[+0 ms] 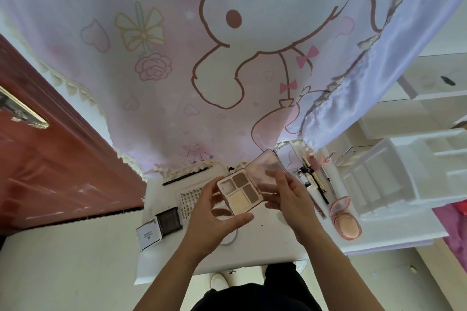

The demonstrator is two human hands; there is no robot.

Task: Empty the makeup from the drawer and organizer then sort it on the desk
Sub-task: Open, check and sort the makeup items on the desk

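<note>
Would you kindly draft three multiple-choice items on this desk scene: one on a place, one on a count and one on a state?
1. Where does the pink round compact lie?
A. On the floor
B. On the desk, right of the held palette
C. On a chair

2. How many pans does the palette have?
A. Two
B. Six
C. Four

3. The palette is:
A. open
B. closed
C. still boxed

Answers:
1 B: the compact rests on the white desktop, to the right.
2 C: four pans show in a two-by-two grid.
3 A: its lid is swung back while the left hand and right hand hold it.
</note>
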